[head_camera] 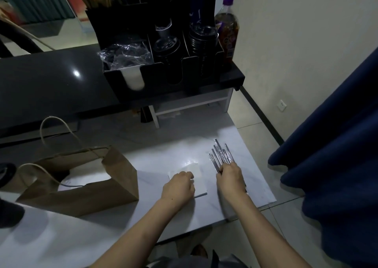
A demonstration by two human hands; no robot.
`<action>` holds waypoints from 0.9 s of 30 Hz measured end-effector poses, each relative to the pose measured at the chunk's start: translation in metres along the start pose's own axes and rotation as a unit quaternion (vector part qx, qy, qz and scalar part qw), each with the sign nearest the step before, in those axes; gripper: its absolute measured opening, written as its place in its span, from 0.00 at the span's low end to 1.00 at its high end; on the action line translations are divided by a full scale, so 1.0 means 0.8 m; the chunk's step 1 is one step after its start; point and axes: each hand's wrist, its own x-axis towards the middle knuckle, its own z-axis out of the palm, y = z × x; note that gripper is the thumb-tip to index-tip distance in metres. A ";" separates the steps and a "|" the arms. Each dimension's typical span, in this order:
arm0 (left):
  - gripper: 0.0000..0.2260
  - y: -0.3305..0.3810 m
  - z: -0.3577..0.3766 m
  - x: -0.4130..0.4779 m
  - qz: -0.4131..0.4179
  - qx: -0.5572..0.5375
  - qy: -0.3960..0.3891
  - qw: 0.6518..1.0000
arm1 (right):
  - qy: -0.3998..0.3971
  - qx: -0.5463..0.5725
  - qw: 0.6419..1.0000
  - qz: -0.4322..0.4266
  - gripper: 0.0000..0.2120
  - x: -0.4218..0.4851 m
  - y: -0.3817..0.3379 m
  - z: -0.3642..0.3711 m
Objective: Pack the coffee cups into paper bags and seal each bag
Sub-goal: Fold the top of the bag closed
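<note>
My 2 bare forearms reached forward, palms down. My left hand [178, 185] sat knuckles up, fingers curled under. My right hand [231, 178], just beside it, bent its fingers downward; its grip was blurred.

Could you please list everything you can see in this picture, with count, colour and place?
paper bag: one, brown, lying on the left of the white table.
wrapped straws: one bundle, silvery, on the right of the table.
white sheets: one stack, at the table's centre.
organiser: one, black, on the black counter, holding lids.
bottle: one, purple cap, right of the organiser.
curtain: one, dark blue, far right.
left hand: on the white sheets.
right hand: on the straws' near ends.
</note>
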 end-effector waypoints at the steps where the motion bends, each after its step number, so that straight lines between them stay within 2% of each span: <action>1: 0.15 0.000 0.000 -0.001 0.002 0.000 -0.001 1.000 | -0.003 -0.006 1.000 0.007 0.07 0.000 -0.002 -0.002; 10: 0.16 -0.004 0.002 0.002 0.013 -0.020 -0.007 1.000 | -0.095 -0.027 0.993 0.060 0.04 0.005 -0.028 -0.024; 15: 0.16 -0.012 -0.001 0.006 0.020 -0.057 -0.005 0.998 | -0.091 -0.014 0.992 0.080 0.06 0.006 -0.036 -0.032; 20: 0.16 -0.016 -0.003 0.003 0.024 -0.061 -0.006 0.998 | -0.097 -0.022 0.992 0.078 0.03 0.002 -0.035 -0.029; 24: 0.16 -0.018 -0.001 0.000 0.028 -0.066 -0.007 0.997 | -0.090 -0.025 0.993 0.071 0.07 -0.002 -0.032 -0.029; 27: 0.15 -0.020 -0.002 -0.003 0.027 -0.063 -0.006 0.998 | -0.093 -0.032 0.993 0.064 0.05 -0.003 -0.036 -0.031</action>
